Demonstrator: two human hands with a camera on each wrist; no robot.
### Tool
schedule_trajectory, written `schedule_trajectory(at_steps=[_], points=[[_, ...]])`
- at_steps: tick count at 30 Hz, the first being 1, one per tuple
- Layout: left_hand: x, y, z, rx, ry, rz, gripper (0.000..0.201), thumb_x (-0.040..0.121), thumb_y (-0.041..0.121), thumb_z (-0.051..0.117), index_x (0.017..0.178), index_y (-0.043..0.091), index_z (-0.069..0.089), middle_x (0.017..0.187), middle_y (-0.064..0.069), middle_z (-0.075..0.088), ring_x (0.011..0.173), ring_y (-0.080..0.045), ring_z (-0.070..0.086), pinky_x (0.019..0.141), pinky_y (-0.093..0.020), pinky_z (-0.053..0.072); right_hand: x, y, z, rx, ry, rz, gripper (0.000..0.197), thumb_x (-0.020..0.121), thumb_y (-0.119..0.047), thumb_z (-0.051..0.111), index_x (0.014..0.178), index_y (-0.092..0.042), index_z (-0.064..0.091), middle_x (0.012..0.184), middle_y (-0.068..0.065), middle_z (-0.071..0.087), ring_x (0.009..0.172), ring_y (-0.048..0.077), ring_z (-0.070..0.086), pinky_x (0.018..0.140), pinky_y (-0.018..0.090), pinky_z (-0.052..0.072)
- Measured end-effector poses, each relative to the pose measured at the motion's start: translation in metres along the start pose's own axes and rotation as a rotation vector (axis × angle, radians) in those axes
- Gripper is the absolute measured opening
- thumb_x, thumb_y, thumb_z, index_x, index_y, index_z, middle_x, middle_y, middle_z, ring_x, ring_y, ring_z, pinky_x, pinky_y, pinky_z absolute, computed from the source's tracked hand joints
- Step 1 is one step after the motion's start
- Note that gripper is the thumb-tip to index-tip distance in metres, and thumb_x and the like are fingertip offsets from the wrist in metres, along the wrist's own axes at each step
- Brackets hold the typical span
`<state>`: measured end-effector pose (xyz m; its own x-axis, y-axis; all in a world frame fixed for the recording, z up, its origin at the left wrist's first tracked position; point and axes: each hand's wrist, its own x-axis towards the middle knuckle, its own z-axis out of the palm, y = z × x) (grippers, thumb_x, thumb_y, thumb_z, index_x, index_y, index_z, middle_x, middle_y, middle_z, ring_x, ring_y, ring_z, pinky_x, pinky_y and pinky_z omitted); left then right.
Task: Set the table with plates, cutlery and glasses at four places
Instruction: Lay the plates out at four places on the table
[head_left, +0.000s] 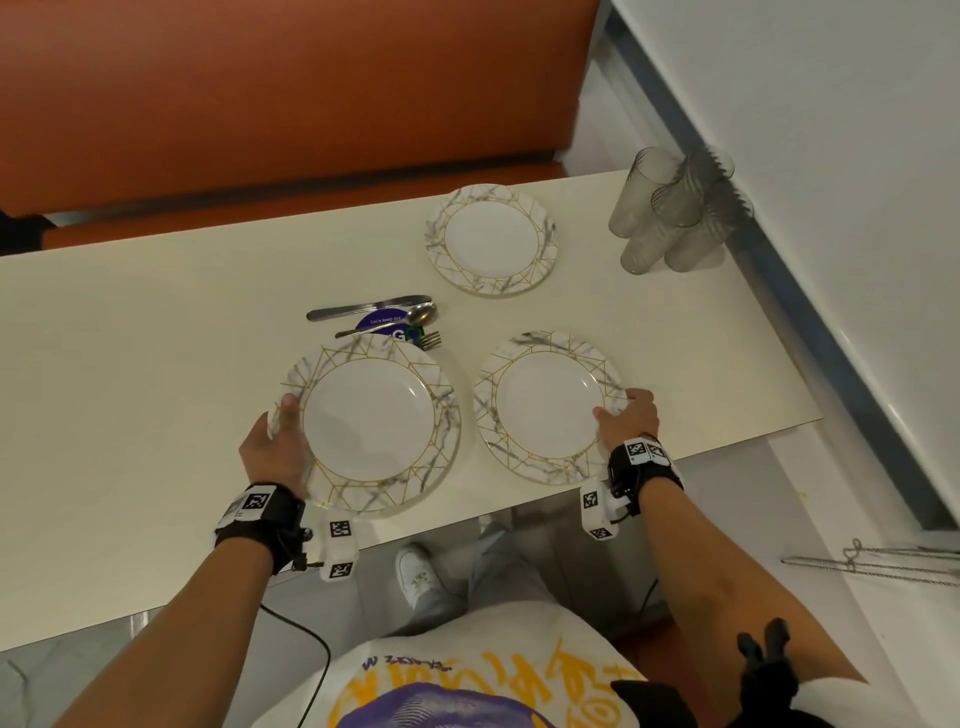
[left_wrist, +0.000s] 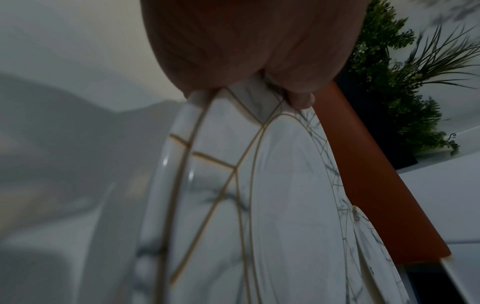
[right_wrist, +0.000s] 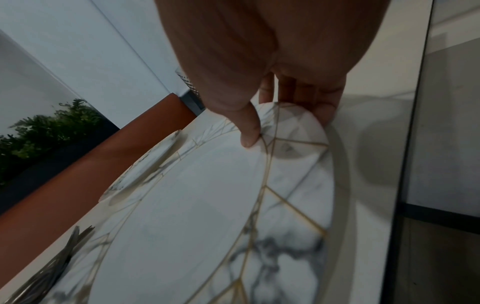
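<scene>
Three marble-patterned plates with gold lines show in the head view. My left hand (head_left: 280, 436) grips the left rim of the near-left plate (head_left: 371, 426), thumb on top; a second rim shows beneath it (left_wrist: 155, 205). My right hand (head_left: 628, 415) pinches the right rim of the near-right plate (head_left: 548, 408), thumb on top (right_wrist: 250, 131) and fingers under the edge. The third plate (head_left: 492, 241) lies alone farther back. A knife, spoon and fork (head_left: 384, 317) lie bunched just behind the left plate. Several clear glasses (head_left: 675, 208) stand clustered at the far right corner.
The cream table (head_left: 130, 364) has its near edge just under my wrists. An orange bench (head_left: 285, 104) runs along the far side. A white wall and grey ledge (head_left: 831, 312) border the right. A purple sticker (head_left: 382, 322) lies under the cutlery. Green plants (left_wrist: 389, 82) stand beyond the bench.
</scene>
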<state>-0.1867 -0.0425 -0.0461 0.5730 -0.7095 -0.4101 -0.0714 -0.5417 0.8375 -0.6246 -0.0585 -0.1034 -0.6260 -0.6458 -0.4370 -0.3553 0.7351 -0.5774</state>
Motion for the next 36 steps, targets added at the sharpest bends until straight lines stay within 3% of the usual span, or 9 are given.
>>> schedule_trajectory(at_steps=[3, 9, 13, 19, 22, 24, 29, 34, 36], points=[[0.002, -0.001, -0.002, -0.012, 0.012, -0.029, 0.062, 0.093, 0.064, 0.059, 0.103, 0.003, 0.068, 0.101, -0.011, 0.071, 0.091, -0.028, 0.062, 0.087, -0.035, 0.049, 0.003, 0.002, -0.001, -0.033, -0.003, -0.005, 0.062, 0.086, -0.016, 0.076, 0.138, -0.008, 0.044, 0.137, 0.018, 0.052, 0.123, 0.036, 0.055, 0.099, 0.041, 0.047], [0.001, 0.005, -0.005, -0.029, -0.003, -0.025, 0.052, 0.099, 0.053, 0.058, 0.093, 0.001, 0.065, 0.082, -0.004, 0.064, 0.073, -0.02, 0.055, 0.074, -0.03, 0.042, -0.006, -0.007, -0.004, -0.202, 0.066, 0.032, 0.063, 0.084, -0.03, 0.075, 0.137, -0.013, 0.044, 0.139, 0.017, 0.047, 0.13, 0.039, 0.041, 0.103, 0.049, 0.042], [0.007, 0.003, -0.01, -0.091, -0.017, -0.024, 0.068, 0.094, 0.059, 0.062, 0.092, -0.009, 0.06, 0.082, -0.013, 0.06, 0.074, -0.024, 0.052, 0.066, -0.032, 0.043, -0.023, -0.037, 0.0, -0.323, 0.112, -0.116, 0.052, 0.085, -0.023, 0.066, 0.133, -0.017, 0.047, 0.138, 0.016, 0.045, 0.129, 0.039, 0.036, 0.105, 0.047, 0.038], [0.005, 0.013, -0.014, -0.114, -0.059, -0.082, 0.045, 0.094, 0.06, 0.063, 0.071, 0.023, 0.052, 0.076, 0.003, 0.057, 0.077, -0.021, 0.056, 0.072, -0.029, 0.046, -0.072, -0.102, 0.045, -0.038, -0.146, -0.518, 0.036, 0.09, -0.014, 0.063, 0.125, -0.016, 0.057, 0.103, 0.002, 0.064, 0.104, 0.027, 0.061, 0.087, 0.037, 0.052], [0.004, 0.017, -0.018, -0.136, -0.081, -0.11, 0.046, 0.092, 0.065, 0.062, 0.085, 0.02, 0.064, 0.086, 0.0, 0.066, 0.086, -0.024, 0.062, 0.077, -0.029, 0.048, -0.103, -0.137, 0.069, -0.07, -0.39, -0.569, 0.04, 0.094, -0.03, 0.065, 0.13, -0.017, 0.054, 0.1, -0.001, 0.064, 0.092, 0.021, 0.066, 0.08, 0.034, 0.056], [0.009, 0.02, -0.023, -0.155, -0.075, -0.149, 0.062, 0.089, 0.071, 0.06, 0.114, 0.015, 0.07, 0.112, -0.005, 0.071, 0.103, -0.027, 0.065, 0.092, -0.035, 0.05, -0.116, -0.156, 0.084, -0.156, -0.519, -0.589, 0.049, 0.093, -0.04, 0.067, 0.134, -0.019, 0.05, 0.102, -0.003, 0.065, 0.094, 0.019, 0.066, 0.087, 0.037, 0.056], [0.019, 0.025, -0.041, -0.191, -0.047, -0.203, 0.098, 0.076, 0.087, 0.058, 0.138, 0.012, 0.061, 0.138, -0.013, 0.063, 0.127, -0.036, 0.059, 0.102, -0.052, 0.051, -0.115, -0.189, 0.118, -0.28, -0.543, -0.646, 0.046, 0.084, -0.032, 0.076, 0.123, -0.016, 0.057, 0.111, 0.002, 0.067, 0.1, 0.02, 0.064, 0.08, 0.027, 0.049], [0.04, 0.031, -0.064, -0.196, 0.092, -0.249, 0.074, 0.087, 0.08, 0.05, 0.116, 0.015, 0.072, 0.115, -0.013, 0.072, 0.112, -0.038, 0.066, 0.087, -0.045, 0.055, -0.113, -0.238, 0.148, -0.263, -0.635, -0.619, 0.033, 0.088, -0.028, 0.073, 0.114, -0.017, 0.057, 0.098, -0.002, 0.069, 0.077, 0.016, 0.067, 0.06, 0.026, 0.052], [0.049, 0.032, -0.075, -0.237, 0.163, -0.275, 0.068, 0.094, 0.073, 0.048, 0.117, 0.013, 0.072, 0.09, -0.005, 0.067, 0.083, -0.029, 0.067, 0.069, -0.033, 0.051, -0.106, -0.266, 0.157, -0.206, -0.643, -0.595, 0.034, 0.092, -0.024, 0.069, 0.122, -0.014, 0.057, 0.105, -0.001, 0.066, 0.087, 0.018, 0.065, 0.072, 0.029, 0.052]])
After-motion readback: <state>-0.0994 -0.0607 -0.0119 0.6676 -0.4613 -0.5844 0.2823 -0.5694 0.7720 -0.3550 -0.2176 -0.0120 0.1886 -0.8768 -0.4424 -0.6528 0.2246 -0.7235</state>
